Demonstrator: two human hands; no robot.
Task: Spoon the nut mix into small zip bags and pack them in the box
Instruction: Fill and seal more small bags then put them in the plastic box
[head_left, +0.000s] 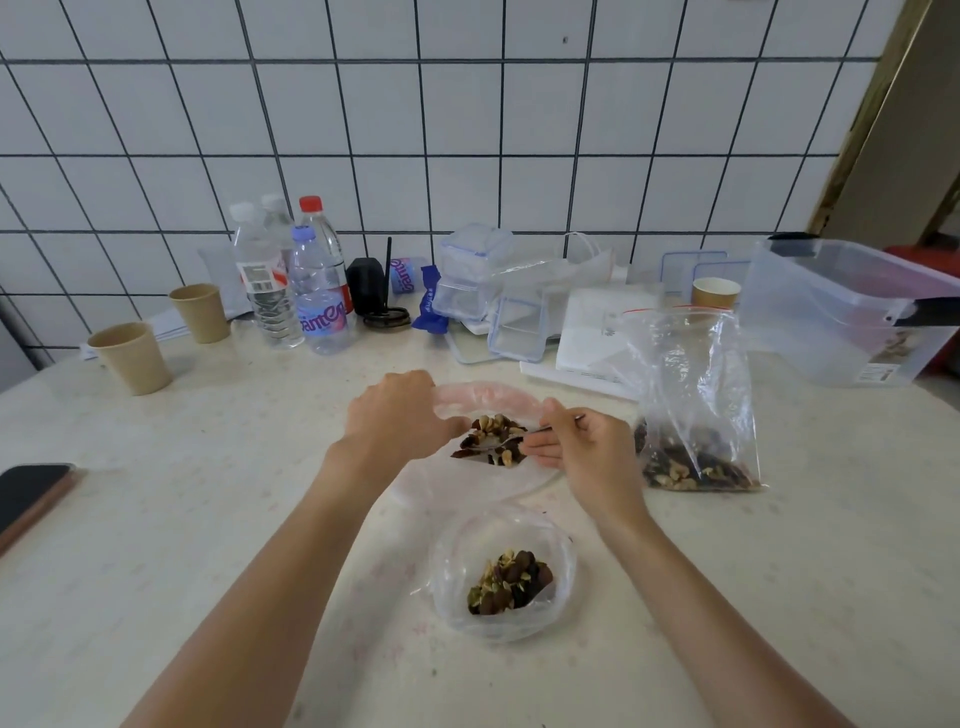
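A small clear zip bag (483, 400) lies on the table at centre with its mouth held wide. My left hand (395, 421) grips the bag's left rim. My right hand (582, 447) holds a metal spoon (511, 441) whose bowl sits inside the bag among nuts and dried fruit. A second small bag (501, 571) with a portion of nut mix lies open nearer to me. The large zip bag of nut mix (696, 415) stands upright just right of my right hand. A big clear plastic box (852, 312) sits at the far right.
Water bottles (317, 291) and two paper cups (132, 358) stand at the back left. Small clear lidded containers (478, 275) and a white carton (597, 332) crowd the back centre. A dark phone (31, 493) lies at the left edge. A tiled wall rises behind.
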